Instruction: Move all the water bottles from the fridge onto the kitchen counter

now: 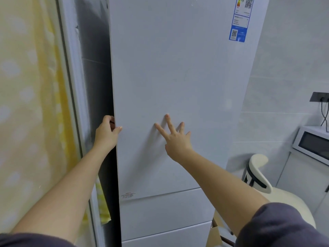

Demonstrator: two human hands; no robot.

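A tall white fridge point(178, 68) filled the middle of the view, straight ahead of the person. Its upper door point(178, 97) looked closed, so its contents were hidden. The left hand point(106, 134) gripped the door's left edge, with the fingers curled round behind the edge and the thumb lying on the front face. The right hand point(176, 139) lay against the door front, a little to the right of the left hand. Its fingers point(169, 122) were straight and spread apart, the tips touching the white surface.

Both forearms were bare, with dark grey sleeves showing at the 2 bottom corners. Below the upper door were lower drawer fronts point(165, 211). A blue and white energy label point(239, 20) sat at the door's top right. A yellow patterned curtain point(26, 104) hung on the left. On the right stood a cream chair point(258, 175) and a white microwave point(313, 143). Above the microwave was a dark wall socket point(319, 96) with cables plugged in.
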